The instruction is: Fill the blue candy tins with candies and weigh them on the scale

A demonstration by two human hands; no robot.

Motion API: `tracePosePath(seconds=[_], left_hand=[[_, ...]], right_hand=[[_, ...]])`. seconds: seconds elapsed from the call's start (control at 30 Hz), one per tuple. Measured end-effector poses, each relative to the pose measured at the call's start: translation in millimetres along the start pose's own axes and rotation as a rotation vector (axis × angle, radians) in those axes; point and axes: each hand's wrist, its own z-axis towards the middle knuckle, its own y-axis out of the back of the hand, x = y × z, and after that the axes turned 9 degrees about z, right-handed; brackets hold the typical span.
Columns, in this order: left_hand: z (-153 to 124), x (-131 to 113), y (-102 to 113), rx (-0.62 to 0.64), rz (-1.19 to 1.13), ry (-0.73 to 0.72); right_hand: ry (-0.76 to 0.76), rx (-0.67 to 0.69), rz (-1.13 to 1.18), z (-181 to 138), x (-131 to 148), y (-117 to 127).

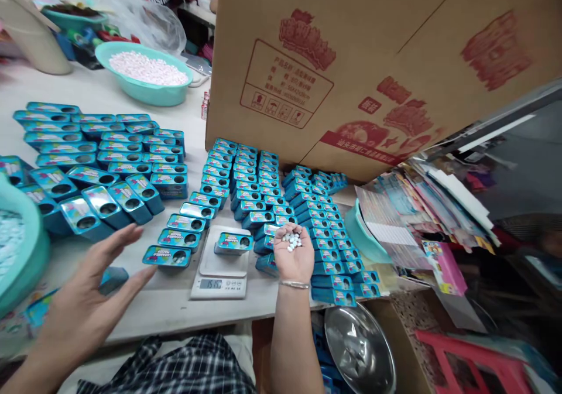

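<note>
My right hand is palm up and cupped, holding a small heap of pale candies. It is just right of a white digital scale. On the scale rests a blue candy tin with a round opening in its top; the display appears to read 1515. My left hand hovers over the table's left part with fingers spread and nothing in it. Beyond its fingertips is a slanted cluster of blue tins. A short row of tins lies between that hand and the scale.
Rows of blue tins fill the middle and right of the table. A big cardboard box stands behind them. Teal basins with candies stand at the back and left edge. A steel bowl is below the table's front edge.
</note>
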Motion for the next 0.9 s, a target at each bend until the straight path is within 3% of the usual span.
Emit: tracePosePath(seconds=[0.1,0.3,0.43,0.6,0.9], left_hand=[[10,-17,-14,0.016,-0.111,-0.109],[33,-44,-55,0.066,-0.067,-0.446],[48,-69,-81,0.122,-0.048,-0.590],[60,-89,-103,0.180,-0.060,-0.603],[63,-92,-104,0.144,-0.036,-0.567]], right_hand=[[0.008,-0.020,-0.013,-1,-1,3],[-0.032,-0.003,-0.007,-4,-21,0],[-0.034,-0.017,-0.012,-3,-41,-8],[0.022,0.008,-0.027,-1,-52,-14],[0.016,0.054,-0.056,-4,-52,-17]])
